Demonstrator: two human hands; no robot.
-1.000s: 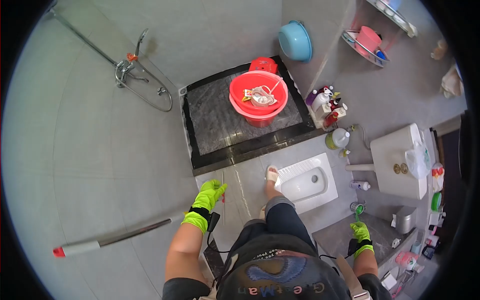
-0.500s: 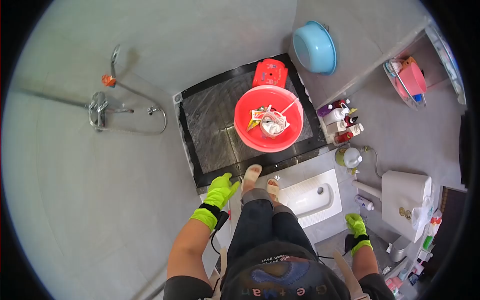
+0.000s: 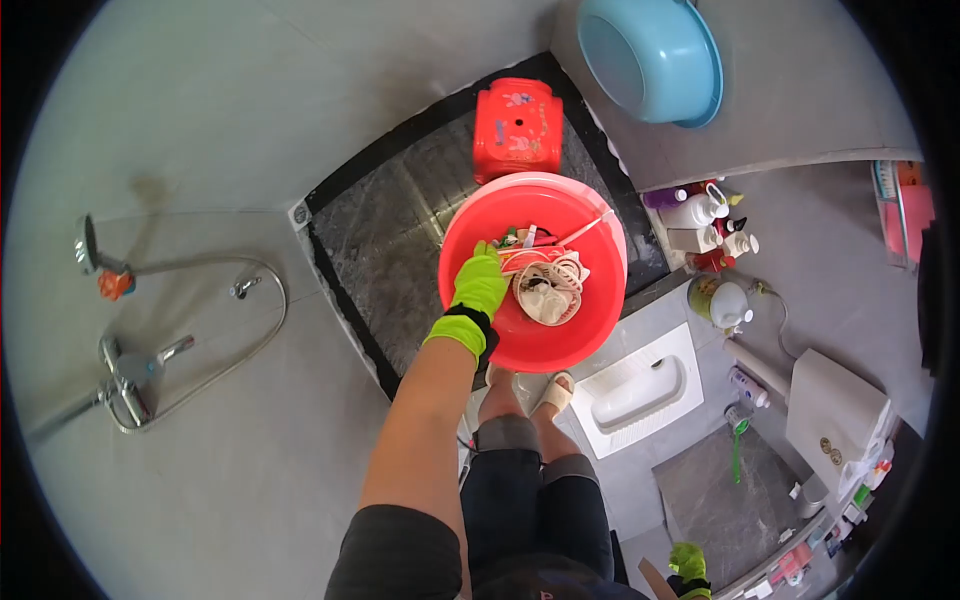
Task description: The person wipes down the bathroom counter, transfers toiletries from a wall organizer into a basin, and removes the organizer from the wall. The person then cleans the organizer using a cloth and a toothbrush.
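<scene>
My left hand [image 3: 482, 278], in a bright green rubber glove, reaches into the red basin [image 3: 540, 345]. Its fingers are at the left side of a box-like item [image 3: 520, 260] with red and white parts; whether they grip it is hidden. Beside that item, a small pale basket [image 3: 548, 293] holds white things. A white-pink stick [image 3: 585, 228] leans to the basin's right rim. Low in the view, my right hand [image 3: 688, 562], also in a green glove, hangs near my side, its fingers too unclear to read.
Behind the basin stands a red stool [image 3: 518, 130]. A blue basin [image 3: 650, 60] hangs on the wall. Bottles [image 3: 693, 212] line the right side, near a squat toilet [image 3: 640, 390] and a white cistern [image 3: 838, 415]. Shower fittings [image 3: 130, 370] are on the left wall.
My left hand has moved forward from beside my leg into the red basin. My right hand has drawn back towards the bottom edge. The view has shifted, and the basin looks larger.
</scene>
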